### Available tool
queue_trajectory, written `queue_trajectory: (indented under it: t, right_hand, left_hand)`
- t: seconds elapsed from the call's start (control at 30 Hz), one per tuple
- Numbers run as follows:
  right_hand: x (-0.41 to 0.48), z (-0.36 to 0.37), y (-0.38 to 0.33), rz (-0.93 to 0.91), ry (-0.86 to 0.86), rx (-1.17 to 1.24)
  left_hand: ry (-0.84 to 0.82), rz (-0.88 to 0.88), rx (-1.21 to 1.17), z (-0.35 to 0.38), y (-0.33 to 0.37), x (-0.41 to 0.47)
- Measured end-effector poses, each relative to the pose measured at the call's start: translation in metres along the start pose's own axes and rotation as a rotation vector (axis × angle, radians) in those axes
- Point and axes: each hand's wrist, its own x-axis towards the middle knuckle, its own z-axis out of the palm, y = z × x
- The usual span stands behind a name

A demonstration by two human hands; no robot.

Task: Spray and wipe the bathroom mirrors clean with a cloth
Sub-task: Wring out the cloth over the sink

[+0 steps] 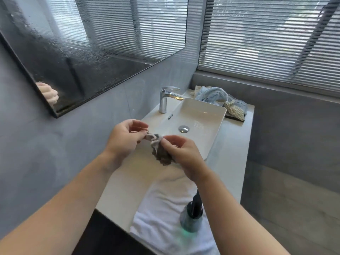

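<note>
Overhead, looking down at a bathroom worktop (233, 144). Cloth (161, 153): small, crumpled, mottled grey-brown with a paler beige edge bunched along its top. It is held in the air between both hands, above the near-left rim of the white basin (219, 115), its darker bulk drooping down below the fingers.

Left hand (123, 138): palm turned inward, fingers curled, fingertips pinching the cloth's left end. Right hand (182, 155): back toward the camera, thumb and fingers pinching the cloth's right side, with the hanging part against the palm. Both forearms are bare and reach in from the near edge, converging on the cloth.

Mirror (92, 43): long, dark-framed, on the left wall, its glass speckled with fine droplets and runs. Its lower near corner reflects a hand.

Spray bottle (192, 218): upright on a white towel (161, 205) spread over the near worktop, just left of the right forearm. Dark head, pale greenish body, somewhat blurred.

Chrome faucet (164, 100) stands at the basin's far-left side. A heap of blue and checked cloths (211, 95) lies on the far end of the worktop. Slatted blinds (266, 37) cover the window beyond.
</note>
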Motion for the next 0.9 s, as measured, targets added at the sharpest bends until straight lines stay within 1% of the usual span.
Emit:
queue_trajectory:
  t: [0.1, 0.17, 0.23, 0.33, 0.4, 0.47, 0.53, 0.63, 0.77, 0.9]
  right_hand:
    - [-0.014, 0.012, 0.003, -0.008, -0.074, -0.089]
    - [-0.020, 0.023, 0.006, -0.011, -0.075, -0.131]
    - [-0.025, 0.036, 0.008, -0.020, -0.068, -0.153]
    - [-0.032, 0.055, 0.010, -0.034, -0.099, -0.172]
    - [-0.035, 0.065, 0.013, -0.036, -0.132, -0.188]
    - [-0.036, 0.072, 0.015, -0.029, -0.180, -0.187]
    - [-0.036, 0.078, 0.017, -0.007, -0.222, -0.151]
    - [-0.033, 0.085, 0.014, 0.014, -0.217, -0.111]
    - [-0.023, 0.103, 0.011, 0.078, -0.147, -0.063]
    - [-0.012, 0.127, 0.013, 0.142, -0.116, -0.044]
  left_hand:
    - [0.075, -0.026, -0.033, -0.012, 0.001, -0.025]
    - [0.114, -0.085, -0.072, -0.018, -0.002, -0.041]
    - [0.114, -0.176, -0.085, -0.024, -0.005, -0.055]
    - [0.058, -0.292, -0.091, -0.038, -0.007, -0.073]
    - [0.042, -0.274, -0.089, -0.049, -0.009, -0.083]
    - [0.066, -0.242, -0.084, -0.062, -0.012, -0.088]
    - [0.093, -0.254, -0.122, -0.073, -0.012, -0.090]
    - [0.099, -0.263, -0.159, -0.088, -0.014, -0.087]
    - [0.070, -0.208, -0.046, -0.112, -0.020, -0.078]
    - [0.087, -0.114, 0.139, -0.132, -0.024, -0.064]
